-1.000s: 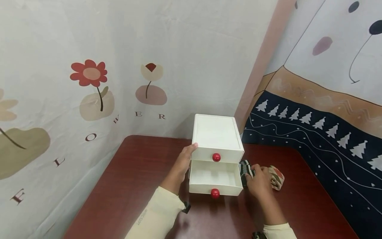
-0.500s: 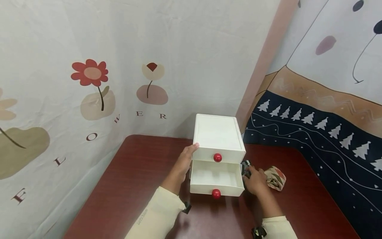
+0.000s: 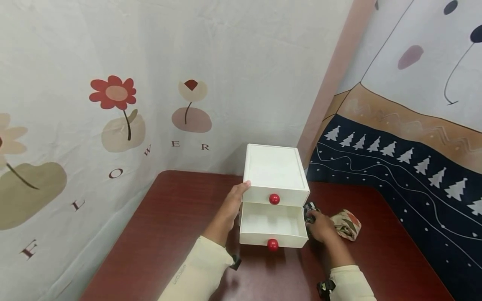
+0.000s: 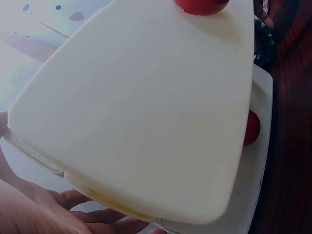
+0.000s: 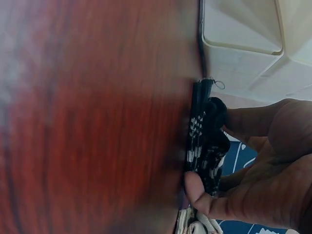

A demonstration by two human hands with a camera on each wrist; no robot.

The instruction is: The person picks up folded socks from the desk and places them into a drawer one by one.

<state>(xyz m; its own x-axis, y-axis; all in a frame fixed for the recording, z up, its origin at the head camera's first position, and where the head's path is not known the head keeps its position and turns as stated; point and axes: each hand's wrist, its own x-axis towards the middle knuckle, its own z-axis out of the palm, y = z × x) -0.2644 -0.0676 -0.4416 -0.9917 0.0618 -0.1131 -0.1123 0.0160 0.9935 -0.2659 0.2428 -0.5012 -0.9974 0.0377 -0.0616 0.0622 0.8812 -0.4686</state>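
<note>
White plastic drawer unit (image 3: 275,167) in the head view, toward the far side of the dark red table (image 3: 180,217). Upper drawer (image 3: 260,195) closed; lower drawer (image 3: 254,239) out toward the near side. I see the left hand (image 3: 229,208) gripping the unit's left side, thumb at the top edge. Right hand (image 3: 322,228) is low, right of the lower drawer, on the dark patterned cloth (image 3: 310,207). Folded floral cloth (image 3: 347,225) lies just right of that hand.

Left wrist view: fingers along the unit's side; red upper knob (image 4: 201,5) and red lower knob (image 4: 252,127) visible.

Right wrist view: narrow grip, thumb and fingers holding the dark patterned cloth at table level. I cannot tell whether it is lifted at all.

My reading of the step: securing the cloth while the unit is steadied. Next move calls for a firm pinch through every fold, then a rise clear of the lower drawer's right wall.
</note>
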